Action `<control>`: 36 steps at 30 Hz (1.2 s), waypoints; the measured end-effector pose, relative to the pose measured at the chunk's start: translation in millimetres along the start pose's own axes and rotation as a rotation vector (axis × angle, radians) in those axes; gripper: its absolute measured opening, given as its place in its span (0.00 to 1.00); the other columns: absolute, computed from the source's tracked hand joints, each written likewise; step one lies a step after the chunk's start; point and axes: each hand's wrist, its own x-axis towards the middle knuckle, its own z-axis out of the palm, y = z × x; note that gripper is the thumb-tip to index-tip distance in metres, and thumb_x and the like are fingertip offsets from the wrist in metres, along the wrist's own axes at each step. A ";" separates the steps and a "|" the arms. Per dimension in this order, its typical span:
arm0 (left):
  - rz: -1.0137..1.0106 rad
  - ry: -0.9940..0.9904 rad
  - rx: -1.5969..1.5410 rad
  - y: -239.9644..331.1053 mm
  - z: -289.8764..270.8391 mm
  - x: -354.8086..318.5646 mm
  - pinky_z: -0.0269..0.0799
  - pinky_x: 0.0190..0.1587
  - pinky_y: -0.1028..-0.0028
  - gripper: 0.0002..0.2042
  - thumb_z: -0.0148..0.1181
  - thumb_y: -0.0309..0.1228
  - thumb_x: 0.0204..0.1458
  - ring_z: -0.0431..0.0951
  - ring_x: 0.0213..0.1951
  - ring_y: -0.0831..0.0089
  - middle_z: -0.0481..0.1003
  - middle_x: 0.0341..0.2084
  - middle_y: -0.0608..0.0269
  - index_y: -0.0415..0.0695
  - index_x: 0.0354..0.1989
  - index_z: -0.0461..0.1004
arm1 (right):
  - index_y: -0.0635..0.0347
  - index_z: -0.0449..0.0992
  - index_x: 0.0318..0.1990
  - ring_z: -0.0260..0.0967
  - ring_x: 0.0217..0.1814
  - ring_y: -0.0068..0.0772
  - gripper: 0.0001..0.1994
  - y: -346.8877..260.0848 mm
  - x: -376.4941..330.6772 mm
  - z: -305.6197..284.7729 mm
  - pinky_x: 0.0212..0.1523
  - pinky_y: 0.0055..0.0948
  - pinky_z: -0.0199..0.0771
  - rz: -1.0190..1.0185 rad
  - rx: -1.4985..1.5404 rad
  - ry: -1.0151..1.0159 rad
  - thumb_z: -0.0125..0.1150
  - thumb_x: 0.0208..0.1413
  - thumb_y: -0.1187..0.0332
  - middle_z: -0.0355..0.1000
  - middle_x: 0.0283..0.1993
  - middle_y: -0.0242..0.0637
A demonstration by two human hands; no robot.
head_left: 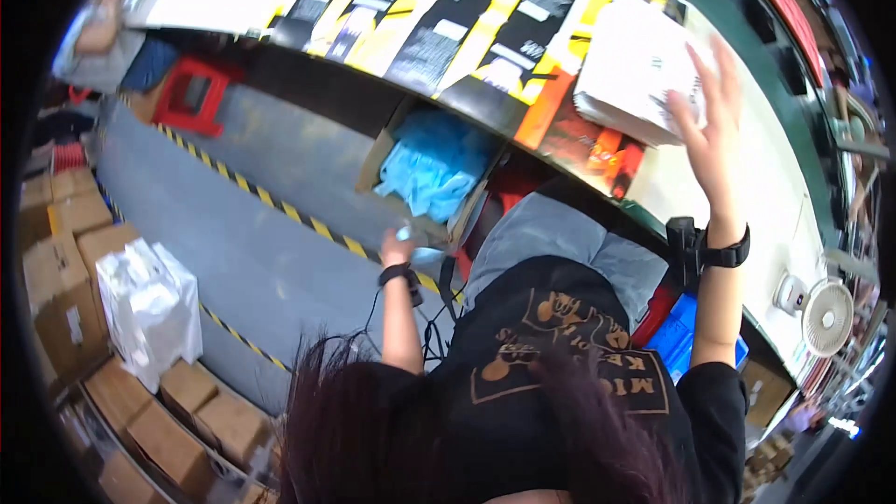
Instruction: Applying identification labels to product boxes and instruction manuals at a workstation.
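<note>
Hands in Position at White Stack and Open Carton

As seen from beside the worker, the right hand is raised with fingers spread, just beside the white stack; contact cannot be confirmed. The stack sits between the near and far edges of the surface, next to the black-and-yellow packages. The left hand is low, outside the near edge, with a pale blue piece at its fingers; blur prevents telling whether it pinches the piece. Crumpled blue material fills the open carton below the near edge.

Recommended practice:
1. Approach the stack with a flat palm; loose sheets would probably slip under fingertip pressure.
2. Square the stack to the near edge.
3. Keep the pale blue piece clear of the carton's rim, where thin material could snag.
</note>
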 end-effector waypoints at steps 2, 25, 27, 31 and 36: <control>0.048 0.095 -0.193 68.5 -73.2 -25.6 0.69 0.43 0.67 0.28 0.62 0.29 0.36 0.74 0.40 0.59 0.73 0.37 0.48 0.36 0.51 0.65 | 0.51 0.66 0.55 0.42 0.68 0.45 0.23 -8.6 13.0 -18.0 0.66 0.42 0.40 -0.110 -0.124 -0.155 0.56 0.50 0.63 0.52 0.64 0.42; 0.865 -0.790 -0.705 492.3 -165.2 -207.1 0.73 0.32 0.74 0.20 0.50 0.27 0.52 0.74 0.30 0.70 0.70 0.40 0.52 0.39 0.54 0.60 | 0.51 0.64 0.55 0.43 0.68 0.40 0.27 58.4 -52.5 -20.0 0.66 0.52 0.32 -0.060 0.098 -0.106 0.61 0.44 0.58 0.57 0.60 0.36; 0.654 -0.932 -0.667 495.8 -121.7 -182.0 0.73 0.35 0.74 0.17 0.46 0.30 0.57 0.74 0.38 0.69 0.70 0.42 0.54 0.38 0.54 0.60 | 0.52 0.62 0.57 0.43 0.68 0.40 0.29 64.4 -65.5 -25.6 0.67 0.48 0.34 -0.037 0.158 -0.042 0.60 0.46 0.59 0.56 0.61 0.38; 0.411 -0.916 -0.650 485.9 -54.3 -166.6 0.70 0.44 0.72 0.17 0.43 0.33 0.59 0.72 0.44 0.69 0.69 0.45 0.56 0.38 0.54 0.60 | 0.56 0.51 0.62 0.46 0.67 0.38 0.30 91.5 -95.0 -6.1 0.64 0.39 0.47 0.782 1.062 0.512 0.54 0.53 0.63 0.51 0.63 0.42; 0.495 -0.922 -0.717 488.2 -52.0 -180.4 0.64 0.52 0.74 0.19 0.42 0.34 0.60 0.70 0.48 0.71 0.68 0.48 0.56 0.37 0.56 0.59 | 0.64 0.49 0.61 0.56 0.61 0.33 0.29 45.9 -75.3 12.8 0.60 0.30 0.58 0.950 1.599 0.259 0.52 0.54 0.70 0.57 0.60 0.42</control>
